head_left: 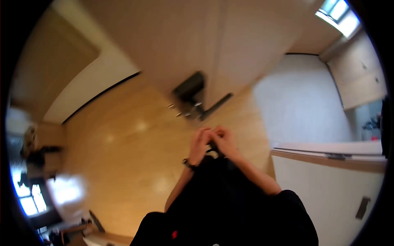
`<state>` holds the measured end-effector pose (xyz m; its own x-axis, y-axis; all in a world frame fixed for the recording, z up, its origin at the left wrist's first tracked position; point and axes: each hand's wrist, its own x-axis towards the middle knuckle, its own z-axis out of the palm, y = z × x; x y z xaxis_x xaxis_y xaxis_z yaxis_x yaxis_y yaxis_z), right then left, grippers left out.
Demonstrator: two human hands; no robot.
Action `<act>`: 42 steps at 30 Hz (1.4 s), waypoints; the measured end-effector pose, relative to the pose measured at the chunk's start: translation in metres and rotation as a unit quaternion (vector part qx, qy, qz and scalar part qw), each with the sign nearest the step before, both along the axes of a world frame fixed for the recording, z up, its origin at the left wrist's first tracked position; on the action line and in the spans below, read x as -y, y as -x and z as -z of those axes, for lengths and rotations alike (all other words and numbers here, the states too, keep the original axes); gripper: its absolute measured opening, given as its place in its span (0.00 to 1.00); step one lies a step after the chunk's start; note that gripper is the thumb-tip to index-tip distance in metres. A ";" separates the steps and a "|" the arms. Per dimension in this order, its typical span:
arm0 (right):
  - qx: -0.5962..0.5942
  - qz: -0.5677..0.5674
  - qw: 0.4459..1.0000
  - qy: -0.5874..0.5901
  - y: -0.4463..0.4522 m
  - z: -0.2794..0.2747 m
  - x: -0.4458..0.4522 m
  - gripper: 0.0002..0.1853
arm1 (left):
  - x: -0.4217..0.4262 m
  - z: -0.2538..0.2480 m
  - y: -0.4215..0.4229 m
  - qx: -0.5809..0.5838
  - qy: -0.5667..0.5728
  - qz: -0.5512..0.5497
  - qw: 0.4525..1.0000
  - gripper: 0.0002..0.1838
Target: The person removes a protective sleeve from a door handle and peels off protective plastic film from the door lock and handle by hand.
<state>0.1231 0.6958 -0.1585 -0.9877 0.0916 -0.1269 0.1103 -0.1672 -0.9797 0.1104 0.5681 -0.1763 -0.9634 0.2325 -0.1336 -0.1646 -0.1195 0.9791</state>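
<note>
My left hand (199, 143), with a black band (190, 165) at its wrist, meets my right hand (224, 142) in front of my black clothing. Both hands are closed, fingertips pressed together. A small dark thing (213, 146) shows between them, too blurred to name; part of it is hidden by the fingers. Just beyond the hands stands the edge of a door (246, 45), fitted with a black lock body (190, 87) and a dark lever handle (217, 106). Metal bolts (177, 113) stick out beside the lock. Neither hand touches the door.
Wooden floor (135, 164) spreads to the left. On the right, a doorway leads to a pale floor (303, 94) with wooden cabinets (355, 69). A white sliding panel or door (328, 192) with a recessed dark pull stands at lower right. Blurred furniture (35, 156) lies far left.
</note>
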 end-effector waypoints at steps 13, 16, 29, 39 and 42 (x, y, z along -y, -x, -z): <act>0.066 -0.058 0.995 0.039 0.018 -0.003 0.005 0.14 | 0.039 0.007 0.012 0.049 -0.093 -0.184 0.977 0.08; 0.092 -0.031 0.992 0.083 0.028 -0.005 -0.008 0.09 | 0.041 0.005 0.031 0.084 -0.132 -0.184 0.970 0.08; 0.128 -0.137 0.978 0.095 0.086 0.019 -0.012 0.12 | 0.001 -0.009 0.057 0.071 0.015 -0.240 0.968 0.23; 0.221 -0.207 0.912 0.276 0.102 0.004 -0.009 0.22 | -0.021 -0.020 0.048 0.112 -0.137 -0.282 0.943 0.22; 0.234 -0.217 0.890 0.326 0.103 0.000 -0.009 0.22 | -0.025 -0.015 0.048 0.103 -0.151 -0.290 0.940 0.19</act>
<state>0.0200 0.7046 -0.1583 -0.7372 -0.5288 -0.4205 0.6734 -0.5252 -0.5202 0.0626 0.5926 -0.1609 -0.9008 -0.2665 -0.3429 -0.1682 -0.5140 0.8411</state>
